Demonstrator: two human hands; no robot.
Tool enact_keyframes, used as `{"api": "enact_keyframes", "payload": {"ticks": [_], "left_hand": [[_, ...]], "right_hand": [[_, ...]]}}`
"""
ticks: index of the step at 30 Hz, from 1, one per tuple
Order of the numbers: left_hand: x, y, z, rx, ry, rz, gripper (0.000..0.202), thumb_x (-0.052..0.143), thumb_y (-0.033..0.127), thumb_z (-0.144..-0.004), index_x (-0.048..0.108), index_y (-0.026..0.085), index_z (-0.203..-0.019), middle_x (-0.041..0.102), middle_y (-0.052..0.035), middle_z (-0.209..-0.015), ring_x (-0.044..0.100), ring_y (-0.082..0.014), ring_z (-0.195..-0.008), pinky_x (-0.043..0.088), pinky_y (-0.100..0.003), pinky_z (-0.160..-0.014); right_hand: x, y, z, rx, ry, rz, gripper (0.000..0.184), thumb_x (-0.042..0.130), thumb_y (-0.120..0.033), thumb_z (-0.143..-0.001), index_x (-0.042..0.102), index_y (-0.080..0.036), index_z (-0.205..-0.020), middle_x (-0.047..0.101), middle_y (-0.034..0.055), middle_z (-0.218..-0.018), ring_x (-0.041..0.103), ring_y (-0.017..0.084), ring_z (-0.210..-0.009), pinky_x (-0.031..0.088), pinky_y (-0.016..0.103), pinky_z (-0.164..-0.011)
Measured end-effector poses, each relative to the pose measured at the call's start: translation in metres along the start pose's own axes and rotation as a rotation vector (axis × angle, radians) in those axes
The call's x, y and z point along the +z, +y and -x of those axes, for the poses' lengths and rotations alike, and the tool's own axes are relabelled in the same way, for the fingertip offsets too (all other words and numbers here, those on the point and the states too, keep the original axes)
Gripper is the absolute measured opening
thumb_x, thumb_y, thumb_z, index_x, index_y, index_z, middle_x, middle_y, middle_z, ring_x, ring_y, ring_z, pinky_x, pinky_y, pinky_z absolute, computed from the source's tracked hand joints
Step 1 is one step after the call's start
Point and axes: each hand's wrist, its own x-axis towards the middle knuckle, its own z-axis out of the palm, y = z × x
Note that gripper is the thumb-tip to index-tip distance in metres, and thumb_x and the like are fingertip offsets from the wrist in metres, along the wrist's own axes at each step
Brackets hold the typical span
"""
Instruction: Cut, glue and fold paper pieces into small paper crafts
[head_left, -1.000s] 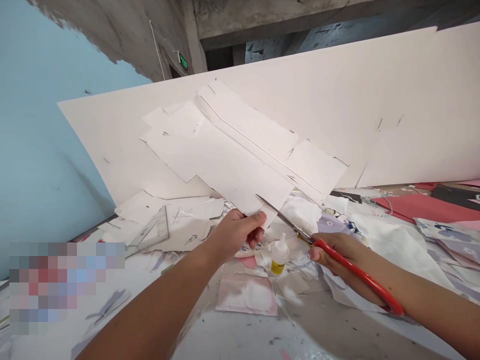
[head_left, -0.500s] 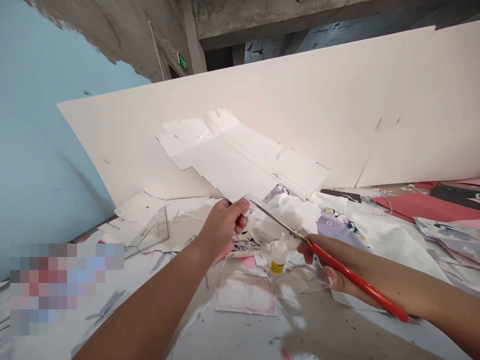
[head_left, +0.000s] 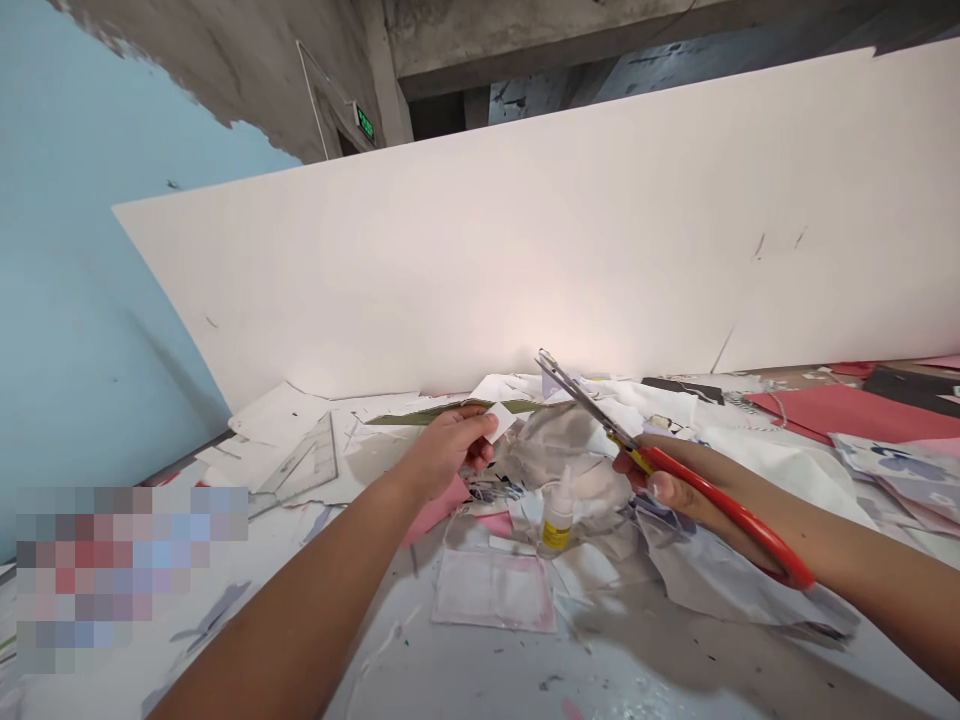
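My left hand (head_left: 450, 448) is closed, pinching a small white piece of paper (head_left: 501, 422) between thumb and fingers. Behind that hand, a flat greenish sheet (head_left: 401, 414) shows almost edge-on; whether the fingers touch it I cannot tell. My right hand (head_left: 664, 475) grips red-handled scissors (head_left: 731, 505), their metal blades pointing up and left, slightly parted and away from the paper. Below and between the hands, a white glue bottle (head_left: 556, 515) with a yellow label stands upright. Nearer to me lies a pale pink-and-white rectangular card (head_left: 493, 592).
A clear set square (head_left: 307, 465) lies at left on paper scraps. Red sheets (head_left: 862, 412) and patterned pieces (head_left: 885, 465) are at right. Crumpled white material (head_left: 780, 470) lies near my right forearm. A tall white board (head_left: 450, 280) closes off the back.
The large white cut-out sheet no longer stands up before the board; a greenish sheet shows low behind my left hand. The scissors have drawn away from the left hand and tilted upward.
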Motion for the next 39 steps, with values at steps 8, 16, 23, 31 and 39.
{"api": "enact_keyframes", "payload": {"ticks": [8,16,23,31,39], "left_hand": [[0.011,-0.006,0.002,-0.24,-0.044,0.141,0.022,0.053,0.03,-0.072,0.046,0.015,-0.057,0.041,0.0039,-0.04,0.034,-0.0044,-0.035,0.026,-0.017,-0.037],[0.017,-0.006,0.002,-0.204,0.015,0.244,0.025,0.051,0.029,-0.077,0.042,0.017,-0.057,0.037,0.0062,-0.036,0.029,-0.0034,-0.032,0.03,-0.017,-0.04],[0.019,-0.005,0.005,-0.182,-0.017,0.228,0.023,0.052,0.029,-0.076,0.047,0.016,-0.059,0.037,0.0058,-0.035,0.031,-0.0037,-0.034,0.03,-0.017,-0.042],[0.01,-0.001,0.004,-0.153,-0.069,0.161,0.019,0.05,0.026,-0.077,0.063,0.011,-0.077,0.034,0.0064,-0.035,0.026,-0.0037,-0.034,0.028,-0.018,-0.042],[-0.006,-0.002,0.0,-0.068,-0.209,0.115,0.036,0.047,0.017,-0.076,0.058,0.018,-0.11,0.031,0.0089,-0.037,0.026,-0.0046,-0.036,0.03,-0.019,-0.046]], "right_hand": [[-0.005,-0.008,0.001,0.03,0.001,-0.074,0.052,0.035,-0.071,-0.075,0.044,-0.021,-0.065,0.045,0.0001,-0.063,0.038,0.014,-0.052,0.034,0.029,-0.05],[-0.001,-0.006,-0.001,0.074,-0.015,-0.074,0.054,0.035,-0.073,-0.073,0.048,-0.021,-0.07,0.043,-0.0017,-0.059,0.04,0.015,-0.052,0.033,0.028,-0.048],[0.003,0.008,-0.004,0.132,0.006,-0.227,0.06,0.034,-0.076,-0.072,0.057,-0.021,-0.084,0.062,0.0074,-0.085,0.056,0.022,-0.071,0.045,0.033,-0.06],[0.008,0.029,-0.012,0.22,-0.026,-0.395,0.057,0.036,-0.071,-0.075,0.055,-0.023,-0.099,0.058,0.0104,-0.118,0.056,0.028,-0.104,0.051,0.031,-0.069],[0.007,0.027,-0.018,0.426,0.083,-0.032,0.044,0.044,-0.064,-0.075,0.049,-0.021,-0.074,0.059,0.0042,-0.075,0.06,0.02,-0.066,0.044,0.025,-0.047]]}}
